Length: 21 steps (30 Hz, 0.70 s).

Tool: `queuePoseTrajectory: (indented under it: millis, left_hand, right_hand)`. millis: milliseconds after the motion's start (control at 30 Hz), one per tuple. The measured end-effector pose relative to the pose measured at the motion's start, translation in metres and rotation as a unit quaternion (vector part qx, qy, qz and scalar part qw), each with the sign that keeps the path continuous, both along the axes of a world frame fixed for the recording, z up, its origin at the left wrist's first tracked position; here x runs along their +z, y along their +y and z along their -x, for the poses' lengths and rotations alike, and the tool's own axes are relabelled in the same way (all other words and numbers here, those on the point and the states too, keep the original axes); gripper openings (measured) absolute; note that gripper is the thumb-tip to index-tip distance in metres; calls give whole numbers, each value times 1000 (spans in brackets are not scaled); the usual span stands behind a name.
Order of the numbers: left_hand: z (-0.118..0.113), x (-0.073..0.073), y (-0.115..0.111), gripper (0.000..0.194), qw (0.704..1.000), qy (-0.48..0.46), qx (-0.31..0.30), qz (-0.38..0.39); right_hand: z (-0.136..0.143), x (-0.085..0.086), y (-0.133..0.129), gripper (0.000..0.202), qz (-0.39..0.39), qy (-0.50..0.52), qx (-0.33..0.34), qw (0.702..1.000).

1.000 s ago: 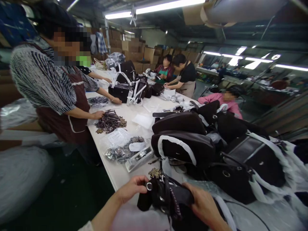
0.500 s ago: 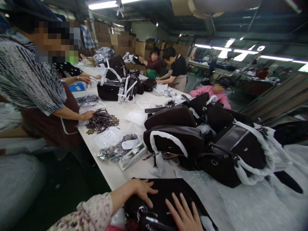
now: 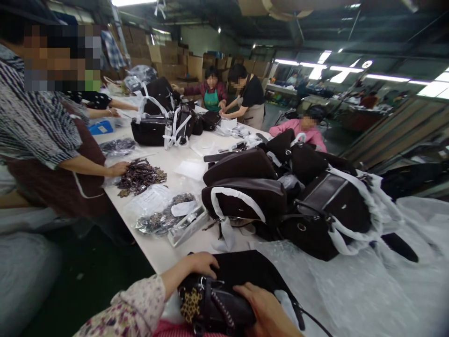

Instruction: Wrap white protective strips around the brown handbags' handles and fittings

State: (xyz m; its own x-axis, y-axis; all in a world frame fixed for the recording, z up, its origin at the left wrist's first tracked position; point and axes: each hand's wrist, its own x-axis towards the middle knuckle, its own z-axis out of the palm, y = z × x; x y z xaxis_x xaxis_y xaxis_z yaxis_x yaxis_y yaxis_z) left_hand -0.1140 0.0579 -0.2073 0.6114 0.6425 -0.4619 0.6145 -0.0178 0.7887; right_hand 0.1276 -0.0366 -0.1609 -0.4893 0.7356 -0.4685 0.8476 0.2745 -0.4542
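Head view: left hand (image 3: 201, 264), fingers bent over the bag's far edge; whether they pinch is unclear.
Right hand (image 3: 263, 304): fingers close together on the bag; thumb's grip unclear.
Bag (image 3: 242, 264): lies under both hands at the table's (image 3: 161, 252) near end.
Charm (image 3: 191, 304): on the bag, beside the cord (image 3: 222, 306).
Handling: seems to be steadying; moving the bag calls for support on both sides.
Beyond: tray (image 3: 187, 227), other bags (image 3: 242, 199).

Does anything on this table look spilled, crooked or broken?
Nothing looks plainly broken, the nearest black bag included. The oddest spots just seem untidy: a loose heap of dark charms bare on the table, while similar pieces sit in clear plastic, and the dark bags piled at uneven angles.
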Motion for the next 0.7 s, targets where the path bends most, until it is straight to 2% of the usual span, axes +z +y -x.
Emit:
queuePoseTrajectory:
  millis: [33, 100, 233, 300, 333, 400, 500, 600, 700]
  left_hand:
    - [10, 13, 1, 31, 1000, -3, -4, 7]
    - [32, 43, -2, 33, 1000, -2, -11, 17]
    - [62, 103, -22, 34, 1000, -21, 1, -21]
    - [62, 121, -36, 44, 998, 10, 49, -49]
    - [59, 126, -44, 49, 994, 35, 80, -61]
    - [47, 125, -57, 56, 984, 79, 137, -80]
    - [29, 111, -75, 67, 968, 115, 192, -110]
    - [25, 97, -88, 72, 967, 120, 188, -125]
    - [36, 94, -95, 64, 968, 101, 170, -152]
  right_hand:
    - [-1, 9, 0, 74, -4, 2, -3, 1000]
    - [-4, 23, 1, 65, -7, -2, -17, 1000]
    - [-10, 40, 12, 52, -1, -12, -64, 998]
    - [-10, 45, 20, 51, -4, -13, -67, 998]
    - [-9, 47, 24, 52, -7, -16, -62, 998]
    - [-5, 48, 29, 57, -15, -23, -49, 998]
    - [-3, 44, 28, 62, -10, -24, -45, 999]
    - [-6, 39, 24, 64, 8, -22, -48, 999]
    - [-9, 38, 22, 64, 13, -17, -50, 999]
